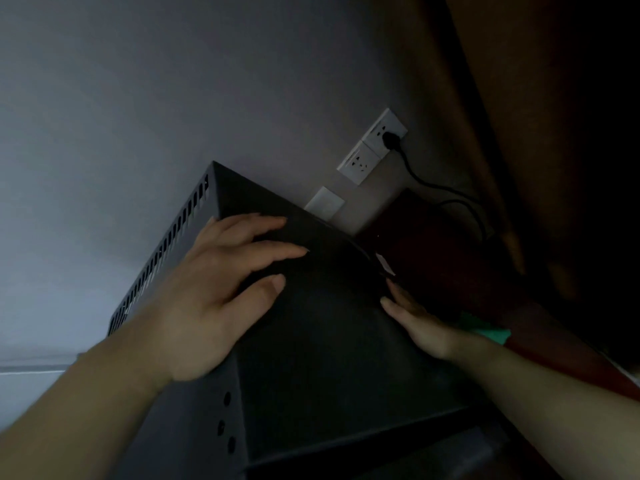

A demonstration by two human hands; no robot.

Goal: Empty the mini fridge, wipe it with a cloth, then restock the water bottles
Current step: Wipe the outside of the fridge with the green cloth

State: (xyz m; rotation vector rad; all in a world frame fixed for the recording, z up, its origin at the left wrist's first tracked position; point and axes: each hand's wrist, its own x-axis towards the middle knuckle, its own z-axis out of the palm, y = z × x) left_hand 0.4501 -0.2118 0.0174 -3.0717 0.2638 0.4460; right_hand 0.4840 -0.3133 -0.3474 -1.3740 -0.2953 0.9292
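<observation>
A: Where's the fridge?

B: It fills the lower middle of the frame, a dark metal box seen from above, its back corner up against the wall. A row of vent slots runs along its side at the left. The door and the inside are out of view, so I can't say whether it is emptied yet.

A: And the hands?

B: The left hand lies flat and open on the top at middle left, fingers spread, the palm over the top left edge. The right hand is at the top's right edge, right of centre, thumb on top; its fingers drop behind the edge, so I can't tell whether they curl round it or just press against the side.

A: How would it handle?

B: Stiff and heavy, I'd judge, with smooth painted metal that offers little grip. Hold it at the edges and corners, one hand to each side, and slide rather than lift.

A: Anything to watch for?

B: A black cable runs from a plug in the socket at upper centre right down toward the dark gap beside the fridge. If it is the fridge's lead, moving the box far could strain it. Something green, perhaps the cloth, peeks out just beyond the right wrist. No bottles are visible.
</observation>
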